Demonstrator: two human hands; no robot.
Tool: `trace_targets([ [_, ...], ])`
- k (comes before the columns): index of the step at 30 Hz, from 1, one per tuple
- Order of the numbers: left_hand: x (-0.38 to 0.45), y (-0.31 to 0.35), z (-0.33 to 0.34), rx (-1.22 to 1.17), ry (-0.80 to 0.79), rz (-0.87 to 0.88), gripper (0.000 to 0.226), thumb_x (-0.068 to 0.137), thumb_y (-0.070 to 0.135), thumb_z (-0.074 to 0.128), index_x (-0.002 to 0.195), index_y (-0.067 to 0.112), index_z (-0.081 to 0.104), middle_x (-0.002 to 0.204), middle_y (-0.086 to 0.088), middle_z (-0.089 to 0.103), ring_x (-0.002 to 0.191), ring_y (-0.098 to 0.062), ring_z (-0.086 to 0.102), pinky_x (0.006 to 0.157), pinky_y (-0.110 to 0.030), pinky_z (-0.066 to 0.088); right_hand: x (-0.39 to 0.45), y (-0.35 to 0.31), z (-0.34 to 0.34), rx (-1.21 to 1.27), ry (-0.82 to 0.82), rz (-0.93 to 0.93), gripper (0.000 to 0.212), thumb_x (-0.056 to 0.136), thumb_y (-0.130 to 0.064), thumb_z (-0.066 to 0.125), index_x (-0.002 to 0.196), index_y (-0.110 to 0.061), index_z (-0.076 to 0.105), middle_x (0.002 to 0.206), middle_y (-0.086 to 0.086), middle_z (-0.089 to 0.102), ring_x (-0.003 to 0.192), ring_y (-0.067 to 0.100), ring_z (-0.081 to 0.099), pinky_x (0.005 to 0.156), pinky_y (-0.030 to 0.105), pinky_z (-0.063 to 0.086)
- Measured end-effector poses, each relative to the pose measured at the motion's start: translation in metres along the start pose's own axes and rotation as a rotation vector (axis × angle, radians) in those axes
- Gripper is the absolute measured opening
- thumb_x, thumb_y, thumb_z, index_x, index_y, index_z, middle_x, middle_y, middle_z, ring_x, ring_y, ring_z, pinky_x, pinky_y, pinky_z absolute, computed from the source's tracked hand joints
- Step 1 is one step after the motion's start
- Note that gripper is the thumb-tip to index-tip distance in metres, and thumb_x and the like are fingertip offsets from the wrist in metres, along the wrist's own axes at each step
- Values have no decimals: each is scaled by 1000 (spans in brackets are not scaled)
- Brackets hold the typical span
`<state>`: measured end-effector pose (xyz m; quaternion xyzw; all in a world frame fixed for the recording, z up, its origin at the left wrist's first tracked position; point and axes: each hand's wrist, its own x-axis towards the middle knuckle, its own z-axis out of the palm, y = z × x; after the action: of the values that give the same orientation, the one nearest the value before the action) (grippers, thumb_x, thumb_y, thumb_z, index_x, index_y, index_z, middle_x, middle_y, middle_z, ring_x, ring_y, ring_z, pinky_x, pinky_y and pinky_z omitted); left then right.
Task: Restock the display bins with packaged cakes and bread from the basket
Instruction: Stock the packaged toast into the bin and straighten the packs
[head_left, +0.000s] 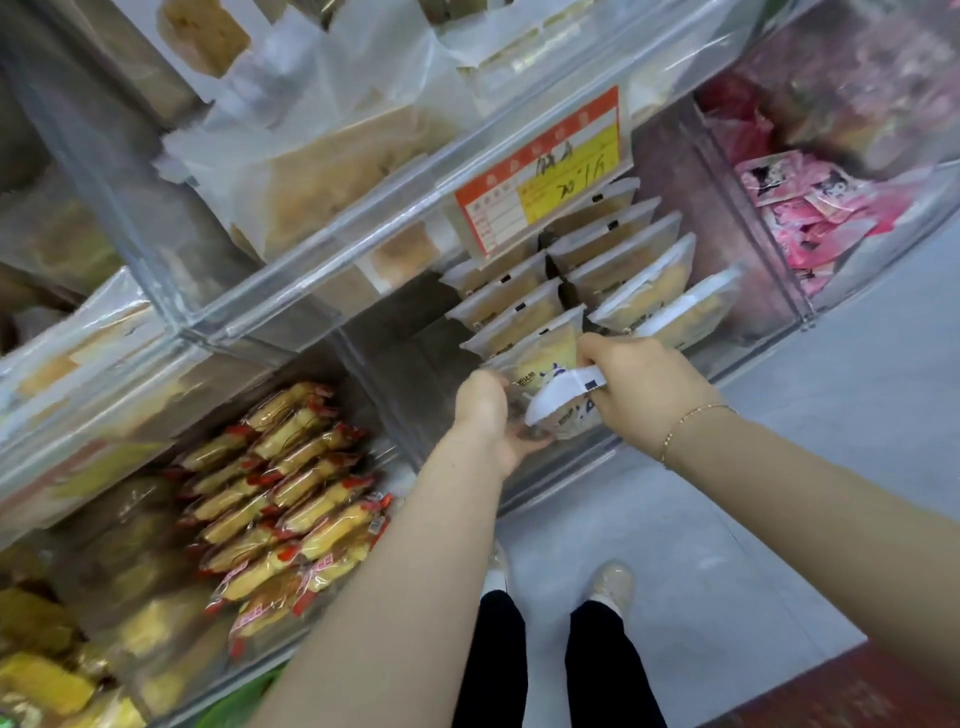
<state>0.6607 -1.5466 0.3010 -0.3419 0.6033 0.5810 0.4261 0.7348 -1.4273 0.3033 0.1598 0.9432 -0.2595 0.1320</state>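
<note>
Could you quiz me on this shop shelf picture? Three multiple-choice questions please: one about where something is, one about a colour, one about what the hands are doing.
1. Where is the bin of pink packets?
A. right of the bin being filled
B. left of it
C. on the floor

2. What colours is the price tag?
A. blue and white
B. orange and yellow
C. green

3. What are the hands doing?
A. hanging idle
B. both holding one cake packet
C. lifting the tag

Answers: 1 A, it sits beyond the clear divider on the right. 2 B, orange border with a yellow panel. 3 B, left hand and right hand both grip the packet.
</note>
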Motion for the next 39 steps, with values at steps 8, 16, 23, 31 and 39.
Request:
trace_targets([
  [8, 6, -15, -3, -94, -66, 77, 14, 86, 5, 39, 83, 11, 52, 70, -6, 60, 63, -21, 58, 69, -38, 52, 0, -11, -1, -217, -53, 63, 43, 83, 3, 49, 122, -11, 38, 87, 6, 52, 69, 27, 47, 48, 29, 28],
  [16, 11, -8, 8, -119, -61, -119, 38, 95, 40, 40, 104, 12, 63, 102, -13, 67, 93, -34, 60, 93, -51, 46, -25, -25, -18, -697, 105, -176, 36, 53, -5, 65, 87, -16, 62, 82, 1, 58, 82, 22, 54, 53, 22, 28],
  [23, 17, -14, 24, -384, -76, -4, 46, 100, 43, 32, 114, 15, 65, 113, -14, 69, 109, -33, 62, 102, -52, 42, 12, -3, -13, -725, 106, -514, 24, 76, 4, 51, 89, -15, 58, 80, 0, 40, 82, 22, 28, 78, 33, 26],
  [31, 23, -20, 5, -125, 125, 102, 31, 95, 40, 50, 106, 15, 65, 83, -4, 68, 74, -20, 63, 71, -34, 56, 16, -2, -23, -730, 94, -713, 23, 55, 0, 71, 65, -21, 66, 89, 4, 53, 78, 23, 47, 70, 31, 33],
  [39, 36, 22, 14, -478, 40, 191, 49, 88, 65, 47, 107, 23, 65, 84, -5, 75, 74, -25, 73, 70, -38, 59, 8, 25, -57, -138, 173, -335, 52, 70, -20, 58, 121, -18, 49, 99, 2, 41, 90, 23, 41, 82, 34, 36],
])
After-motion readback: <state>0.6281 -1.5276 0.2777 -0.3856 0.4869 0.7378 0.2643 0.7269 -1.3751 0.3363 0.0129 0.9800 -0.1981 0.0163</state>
